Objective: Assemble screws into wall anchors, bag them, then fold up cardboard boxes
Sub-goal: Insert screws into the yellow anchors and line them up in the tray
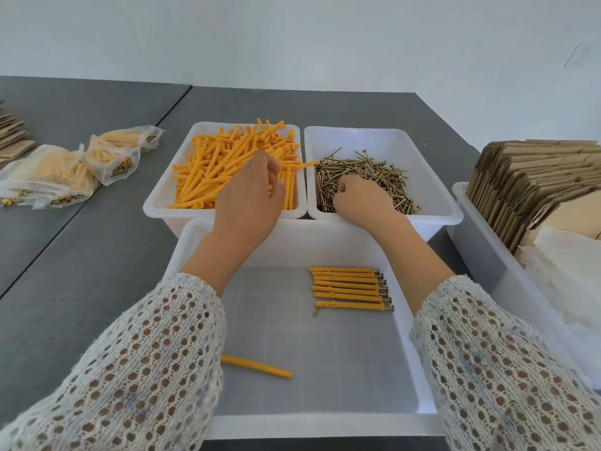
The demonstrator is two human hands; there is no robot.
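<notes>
A white bin (162,190) full of orange wall anchors (214,164) stands at centre left, next to a white bin (435,190) of brass screws (374,174). My left hand (250,196) reaches into the anchor bin, fingers curled round an anchor whose tip sticks out to the right. My right hand (361,200) is down in the screw pile with fingers curled; what it holds is hidden. In the near white tray (292,242) lie several assembled anchors with screws (351,289) in a row, and one loose anchor (257,366).
Filled clear bags (65,170) of anchors lie on the grey table at left, with flat cardboard (13,135) at the far left edge. A white bin (481,242) at right holds stacked flat cardboard boxes (533,187) and white plastic bags (566,275).
</notes>
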